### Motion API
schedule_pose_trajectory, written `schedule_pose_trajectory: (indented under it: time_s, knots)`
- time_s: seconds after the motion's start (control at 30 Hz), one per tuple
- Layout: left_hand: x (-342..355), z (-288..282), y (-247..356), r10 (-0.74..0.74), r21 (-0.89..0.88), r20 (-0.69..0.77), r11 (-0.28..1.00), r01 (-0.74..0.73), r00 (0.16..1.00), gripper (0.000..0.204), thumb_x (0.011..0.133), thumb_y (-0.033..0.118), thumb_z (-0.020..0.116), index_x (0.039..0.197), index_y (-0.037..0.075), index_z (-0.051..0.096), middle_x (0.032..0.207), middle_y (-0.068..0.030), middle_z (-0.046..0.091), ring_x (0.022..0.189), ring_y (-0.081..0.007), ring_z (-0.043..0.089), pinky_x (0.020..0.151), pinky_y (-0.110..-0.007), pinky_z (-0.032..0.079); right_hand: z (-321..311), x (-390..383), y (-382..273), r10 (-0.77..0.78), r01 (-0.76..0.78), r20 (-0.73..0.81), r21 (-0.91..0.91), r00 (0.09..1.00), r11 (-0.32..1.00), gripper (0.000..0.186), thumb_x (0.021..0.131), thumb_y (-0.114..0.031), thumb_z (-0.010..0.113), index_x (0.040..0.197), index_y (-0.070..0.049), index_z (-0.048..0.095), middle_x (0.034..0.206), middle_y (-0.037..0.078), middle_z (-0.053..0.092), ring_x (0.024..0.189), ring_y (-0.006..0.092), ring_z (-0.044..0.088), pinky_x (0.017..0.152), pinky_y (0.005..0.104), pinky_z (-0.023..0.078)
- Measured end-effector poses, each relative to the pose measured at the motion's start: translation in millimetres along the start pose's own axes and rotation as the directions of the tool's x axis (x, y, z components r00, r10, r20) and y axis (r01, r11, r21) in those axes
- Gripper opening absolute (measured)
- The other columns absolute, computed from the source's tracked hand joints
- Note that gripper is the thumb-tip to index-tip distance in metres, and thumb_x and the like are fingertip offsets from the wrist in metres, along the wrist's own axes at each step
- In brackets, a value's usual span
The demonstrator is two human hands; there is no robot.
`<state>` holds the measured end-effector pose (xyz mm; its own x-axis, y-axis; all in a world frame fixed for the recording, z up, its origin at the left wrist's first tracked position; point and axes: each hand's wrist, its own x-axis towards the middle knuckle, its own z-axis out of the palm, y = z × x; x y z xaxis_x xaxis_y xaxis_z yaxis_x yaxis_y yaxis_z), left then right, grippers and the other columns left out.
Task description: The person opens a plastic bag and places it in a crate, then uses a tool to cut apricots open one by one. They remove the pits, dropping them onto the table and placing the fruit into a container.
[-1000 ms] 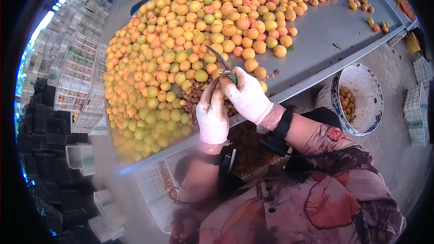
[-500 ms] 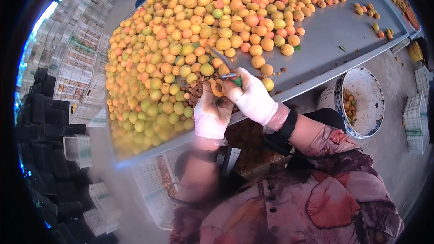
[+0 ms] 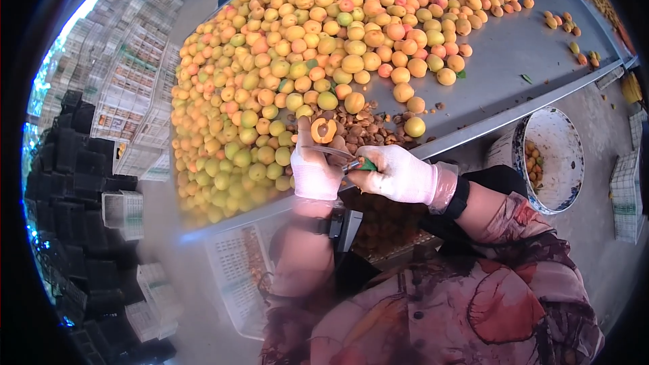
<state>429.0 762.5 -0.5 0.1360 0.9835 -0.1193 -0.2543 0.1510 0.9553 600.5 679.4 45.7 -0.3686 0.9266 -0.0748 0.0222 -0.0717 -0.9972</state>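
Observation:
A cut apricot (image 3: pixel 324 131) lies cut face up in the fingers of my left hand (image 3: pixel 316 174), which wears a white glove. Its orange flesh surrounds a darker hollow; whether a pit sits there I cannot tell. My right hand (image 3: pixel 400 174), gloved too, is closed round the green handle of a knife (image 3: pixel 366 163). The blade runs leftward across my left palm, just below the fruit. Brown apricot pits (image 3: pixel 365 130) are heaped on the metal table (image 3: pixel 490 61) beyond my hands. Whole apricots (image 3: pixel 270 61) in yellow, orange and green form a big pile past them.
Right of the table stands a white bucket (image 3: pixel 583 162) with fruit scraps inside. Below the table edge are a white plastic crate (image 3: pixel 233 263) and a container of dark orange pieces (image 3: pixel 389 223). Stacked white crates (image 3: pixel 125 94) and black crates (image 3: pixel 67 182) line the left side.
The knife has swung from pointing away over the pile to lying across my left palm. My right hand has come lower, and the apricot's cut face now shows.

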Motion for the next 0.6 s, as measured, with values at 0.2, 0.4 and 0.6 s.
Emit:
schedule_pose_trajectory:
  time_s: [0.2, 0.4, 0.6]
  knots:
    - [11.0, -8.4, -6.2, -0.115, -0.435, 0.249, 0.874, 0.217, 0.962, 0.046, 0.104, 0.045, 0.040, 0.098, 0.004, 0.060, 0.079, -0.0076, 0.062, 0.058, -0.0160, 0.054, 0.050, -0.026, 0.043, -0.2, 6.8, 1.6, -0.006, 0.044, -0.202, 0.185, 0.979, 0.982, 0.019, 0.094, -0.019, 0.064, 0.099, -0.001, 0.060, 0.081, 0.001, 0.059, 0.077, 0.0066, 0.054, 0.068, 0.0266, 0.048]
    - [-8.0, 35.4, 32.1, -0.341, -0.405, -0.357, 0.896, 0.184, 0.870, 0.047, 0.103, 0.046, 0.046, 0.089, 0.004, 0.062, 0.074, -0.0063, 0.061, 0.061, -0.0149, 0.059, 0.050, -0.026, 0.049, -16.5, 10.8, 3.8, -0.075, 0.076, 0.012, -0.159, 0.997, 0.984, 0.023, 0.095, -0.023, 0.059, 0.103, -0.002, 0.062, 0.073, -0.003, 0.057, 0.062, 0.0033, 0.049, 0.056, 0.0211, 0.041]
    - [-13.6, 20.9, 13.7, -0.300, -0.348, 0.088, 0.885, 0.311, 0.950, 0.043, 0.101, 0.046, 0.051, 0.097, 0.005, 0.062, 0.079, -0.0052, 0.063, 0.058, -0.0146, 0.058, 0.044, -0.023, 0.042, -14.5, 37.1, -17.0, -0.070, 0.378, -0.516, 0.520, 0.854, 0.766, 0.023, 0.094, -0.022, 0.054, 0.087, -0.001, 0.058, 0.062, 0.004, 0.056, 0.051, 0.0108, 0.050, 0.048, 0.0250, 0.039]
